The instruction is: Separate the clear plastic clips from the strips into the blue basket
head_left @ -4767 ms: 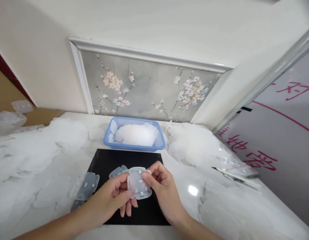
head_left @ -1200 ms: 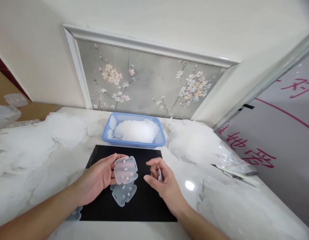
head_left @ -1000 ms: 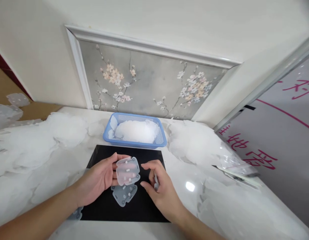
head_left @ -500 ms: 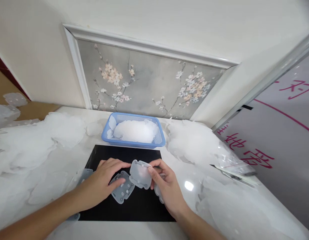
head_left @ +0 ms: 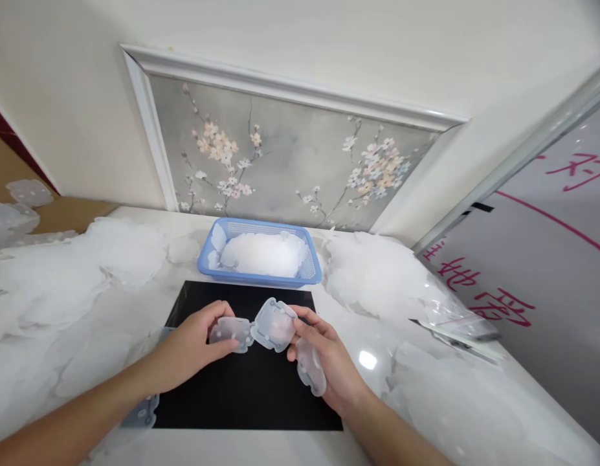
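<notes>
Nearest, at the lower left of the frame, a loose piece (head_left: 147, 411) overlaps the corner of a black mat (head_left: 251, 395). Above the mat's middle, two clear plastic pieces meet corner to corner between the hands; whether they are linked or merely overlap, I cannot tell. The left hand (head_left: 188, 346) has thumb and fingers clamped on the left-hand piece (head_left: 230, 332) — its longer side, as it shows, runs sideways, pointing right. The right hand (head_left: 323, 353) pinches the right-hand piece (head_left: 273, 323) by its right edge; that one lies left of the fingertips, nearly square and tilted, its lower-left corner towards its neighbour. A third piece (head_left: 311, 372) hangs under the right palm, long axis slanting down to the right. Farther up, centre, sits a blue basket (head_left: 261, 281) holding a white pile (head_left: 263, 254).
</notes>
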